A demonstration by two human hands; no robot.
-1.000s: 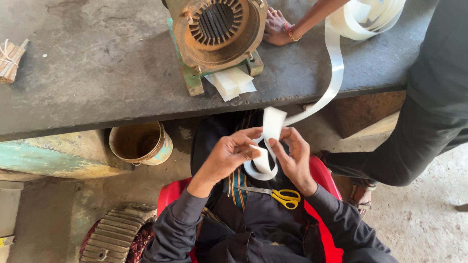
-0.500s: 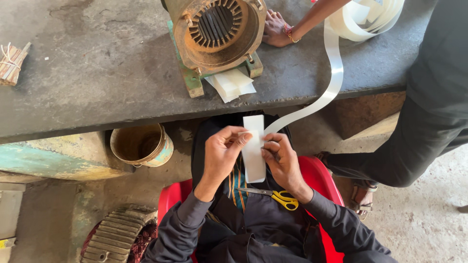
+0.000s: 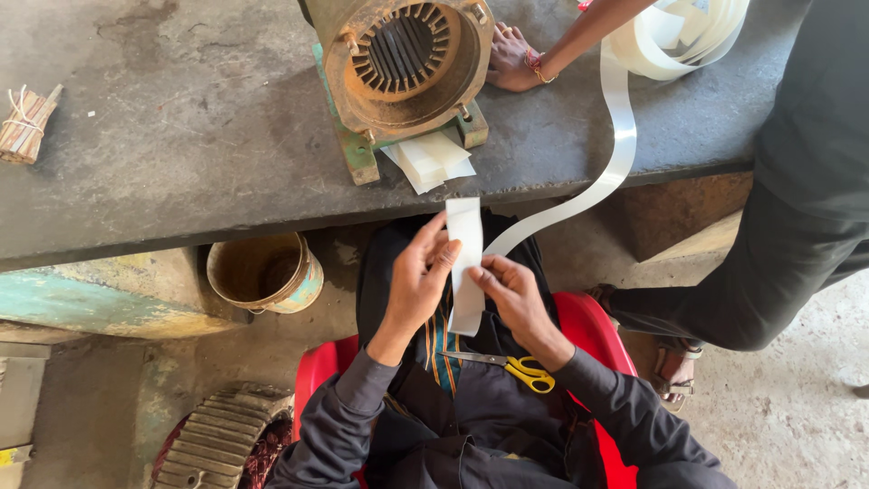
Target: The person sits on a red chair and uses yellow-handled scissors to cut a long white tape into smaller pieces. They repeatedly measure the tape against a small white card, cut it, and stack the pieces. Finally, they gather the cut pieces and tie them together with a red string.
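I sit on a red chair (image 3: 590, 333) below a dark workbench (image 3: 181, 172). My left hand (image 3: 418, 276) pinches the left edge of a white insulation paper strip (image 3: 465, 263), held upright over my lap. My right hand (image 3: 509, 292) grips the same strip on its right side, lower down. From my hands the strip runs up and right as a long ribbon (image 3: 615, 154) to a loose coil (image 3: 688, 36) on the bench. Yellow-handled scissors (image 3: 520, 369) lie on my lap under my right wrist.
A rusty motor stator (image 3: 403, 59) stands on the bench above cut white paper pieces (image 3: 430, 161). Another person's hand (image 3: 509, 62) rests beside it; their dark-clothed body (image 3: 787, 208) stands at right. A bundle of sticks (image 3: 25, 122) lies far left. A tin (image 3: 262, 272) sits below.
The strip was curled into a loop between my hands a second ago. It is now flattened and held straight and upright, with both hands pinching its edges.
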